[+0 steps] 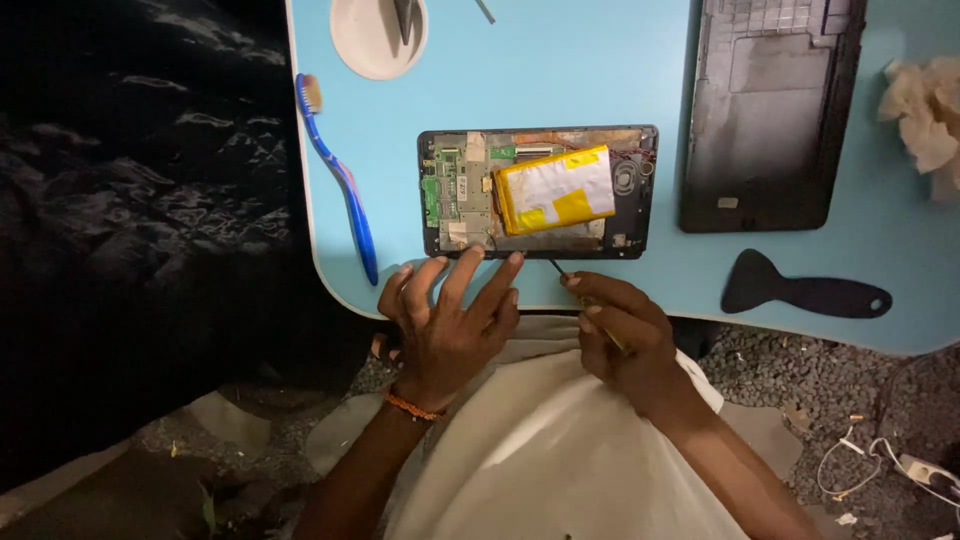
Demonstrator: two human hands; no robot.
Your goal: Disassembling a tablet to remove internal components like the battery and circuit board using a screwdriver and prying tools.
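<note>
An opened tablet [537, 192] lies on the light blue table [560, 70], its green circuit board and a silver battery with yellow tape [556, 188] exposed. My left hand [449, 322] rests at the table's near edge, fingers spread, with two fingertips touching the tablet's lower rim. My right hand [622, 335] is closed around a thin screwdriver [570, 278], whose dark tip points up toward the tablet's lower edge, just short of it.
A blue toothbrush [340, 175] lies left of the tablet. A white dish [378, 35] holding a dark tool sits at the far edge. The tablet's black back cover [768, 110] and a black plastic pry tool [805, 292] lie right; crumpled tissue [925, 105] far right.
</note>
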